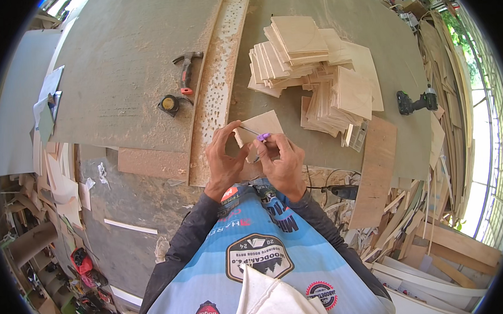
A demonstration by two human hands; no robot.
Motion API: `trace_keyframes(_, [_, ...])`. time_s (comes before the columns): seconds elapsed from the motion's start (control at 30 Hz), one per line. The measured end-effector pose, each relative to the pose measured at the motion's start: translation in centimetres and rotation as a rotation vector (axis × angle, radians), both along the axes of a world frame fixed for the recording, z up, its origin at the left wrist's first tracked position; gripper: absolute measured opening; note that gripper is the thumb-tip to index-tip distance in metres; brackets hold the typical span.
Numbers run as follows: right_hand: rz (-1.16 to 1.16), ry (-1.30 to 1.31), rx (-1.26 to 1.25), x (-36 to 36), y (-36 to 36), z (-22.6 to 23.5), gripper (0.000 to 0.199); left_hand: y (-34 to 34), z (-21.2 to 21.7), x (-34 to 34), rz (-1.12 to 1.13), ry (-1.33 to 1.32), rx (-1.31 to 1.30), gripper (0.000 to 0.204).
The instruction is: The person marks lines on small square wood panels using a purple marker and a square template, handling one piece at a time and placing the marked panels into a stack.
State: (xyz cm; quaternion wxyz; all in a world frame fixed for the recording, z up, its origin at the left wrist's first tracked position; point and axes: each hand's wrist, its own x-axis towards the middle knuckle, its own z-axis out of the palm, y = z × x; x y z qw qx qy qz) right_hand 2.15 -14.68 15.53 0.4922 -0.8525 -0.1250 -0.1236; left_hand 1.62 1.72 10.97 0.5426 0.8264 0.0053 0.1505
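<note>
My right hand (282,160) pinches a small purple-and-metal tool (263,137) that looks like a drawing compass. One thin metal leg reaches from its purple part to the index fingertip of my left hand (223,158). The left fingers are curled, with the thumb near the tool's lower end. Below the tool is a square light plywood piece (268,121), partly hidden by my hands. Beyond it, to the right, stand leaning stacks of similar plywood squares (299,34), some with faint curved lines.
A long dusty strip with holes (216,63) crosses the worktable (129,61). Left of it lie a claw hammer (186,73) and a tape measure (169,105). A cordless drill (416,100) sits on the right, near a brown board (375,168). Wood offcuts (447,260) crowd the right side.
</note>
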Motion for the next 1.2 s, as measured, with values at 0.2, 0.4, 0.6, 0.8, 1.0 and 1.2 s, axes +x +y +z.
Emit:
trace_keyframes(0.2, [0.050,-0.077,-0.056,0.8,-0.6,-0.1,0.017,0.1,0.0,0.0,-0.007,0.006,0.005,0.063])
trace_keyframes(0.4, [0.117,-0.026,-0.104,2.9,-2.3,-0.3,0.016,0.0,0.2,-0.1,-0.006,0.027,-0.008,0.063])
trace_keyframes(0.6, [0.239,-0.137,-0.240,6.3,-3.4,0.3,0.018,0.2,-0.2,-0.1,-0.013,0.033,-0.038,0.065])
trace_keyframes(0.8, [0.371,-0.205,-0.288,10.1,-3.8,0.7,0.021,0.1,-0.3,0.0,-0.015,0.021,-0.048,0.067])
trace_keyframes(1.0, [0.490,-0.261,-0.324,13.0,-3.2,0.9,0.021,0.2,-0.3,-0.1,0.003,0.015,-0.028,0.068])
trace_keyframes(1.2, [0.575,-0.290,-0.322,14.2,-3.2,1.5,0.021,0.2,-0.1,-0.2,-0.009,0.021,-0.031,0.070])
